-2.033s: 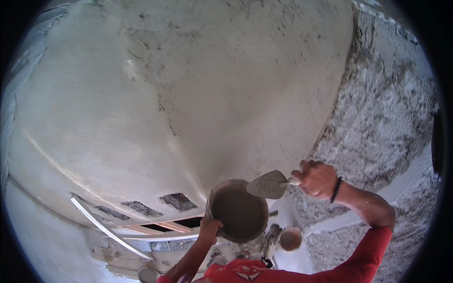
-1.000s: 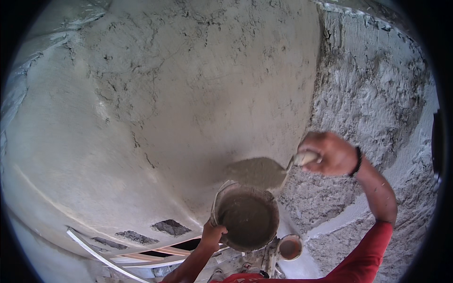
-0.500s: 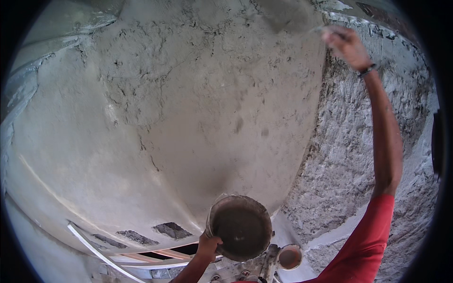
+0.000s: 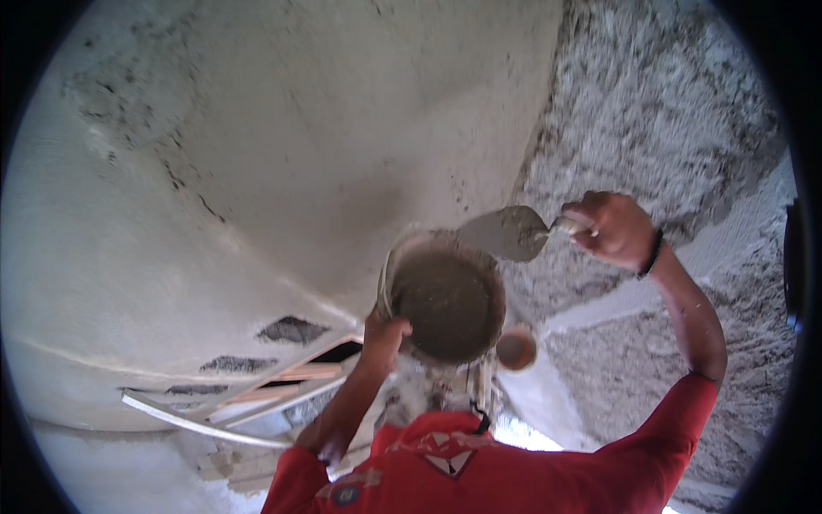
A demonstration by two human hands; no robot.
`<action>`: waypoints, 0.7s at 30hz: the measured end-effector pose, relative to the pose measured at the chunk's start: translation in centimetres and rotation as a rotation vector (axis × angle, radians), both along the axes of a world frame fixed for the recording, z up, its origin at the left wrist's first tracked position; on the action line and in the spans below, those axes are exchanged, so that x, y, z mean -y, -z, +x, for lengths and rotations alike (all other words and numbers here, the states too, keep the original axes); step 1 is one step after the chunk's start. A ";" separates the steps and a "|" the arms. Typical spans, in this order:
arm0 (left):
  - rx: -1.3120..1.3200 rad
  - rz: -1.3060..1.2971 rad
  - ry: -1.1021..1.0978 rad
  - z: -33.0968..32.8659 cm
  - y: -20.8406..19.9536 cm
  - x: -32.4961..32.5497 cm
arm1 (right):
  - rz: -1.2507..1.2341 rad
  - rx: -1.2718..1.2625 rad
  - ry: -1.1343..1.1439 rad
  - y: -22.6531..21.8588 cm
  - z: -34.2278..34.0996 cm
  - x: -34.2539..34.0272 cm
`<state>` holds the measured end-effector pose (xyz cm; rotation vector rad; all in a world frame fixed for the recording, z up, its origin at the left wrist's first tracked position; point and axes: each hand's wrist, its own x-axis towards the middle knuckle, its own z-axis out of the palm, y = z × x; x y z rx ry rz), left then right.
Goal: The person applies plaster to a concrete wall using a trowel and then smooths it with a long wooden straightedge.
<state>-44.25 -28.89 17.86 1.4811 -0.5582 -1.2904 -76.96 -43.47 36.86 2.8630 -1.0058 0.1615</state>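
My left hand point(image 4: 383, 335) grips the rim of a round pan point(image 4: 445, 300) filled with wet grey mortar, held up in front of me. My right hand point(image 4: 612, 227) holds the handle of a trowel point(image 4: 505, 233); its mortar-smeared blade hovers over the pan's upper right rim. A dark band sits on my right wrist. Both arms wear red sleeves. A smooth plastered wall point(image 4: 282, 154) rises just behind the pan.
A rough, unfinished grey wall point(image 4: 668, 111) fills the right side. A small round container point(image 4: 516, 349) sits below the pan. Wooden slats point(image 4: 291, 377) and a white pipe point(image 4: 197, 420) lie low on the left, near dark gaps in the plaster.
My right hand swung the trowel high up to the wall, then came back down to the pan. The pan stayed held in my left hand, shifting slightly.
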 end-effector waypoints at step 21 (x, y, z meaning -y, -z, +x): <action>-0.024 0.083 0.111 1.2 -3.4 0.3 | 0.241 0.201 0.004 14.5 3.2 -5.7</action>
